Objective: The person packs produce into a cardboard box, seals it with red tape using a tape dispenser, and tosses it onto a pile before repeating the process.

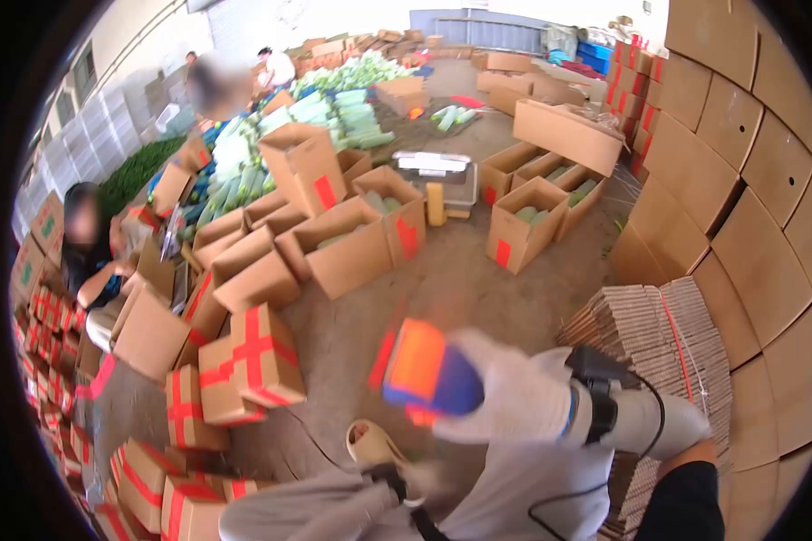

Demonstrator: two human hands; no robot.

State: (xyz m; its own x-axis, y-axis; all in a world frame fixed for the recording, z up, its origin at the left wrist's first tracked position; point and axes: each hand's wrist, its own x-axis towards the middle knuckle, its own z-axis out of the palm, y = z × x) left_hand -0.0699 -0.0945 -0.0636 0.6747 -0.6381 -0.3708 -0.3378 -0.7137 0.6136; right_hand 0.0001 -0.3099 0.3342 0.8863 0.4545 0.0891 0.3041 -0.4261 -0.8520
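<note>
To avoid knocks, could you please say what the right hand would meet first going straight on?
Past its orange-blue tool, the right hand would likely meet the nearest taped box, though depth is unclear.

The orange and blue tool (431,368) looks blurry. Its left part is bright orange and its right part is blue. Some red shows along its left edge. It is up in the air, near the middle, in the white-gloved right hand (519,383).

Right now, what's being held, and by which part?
The right hand holds an orange-and-blue tape dispenser at its blue end; blur hides finger placement.
</note>
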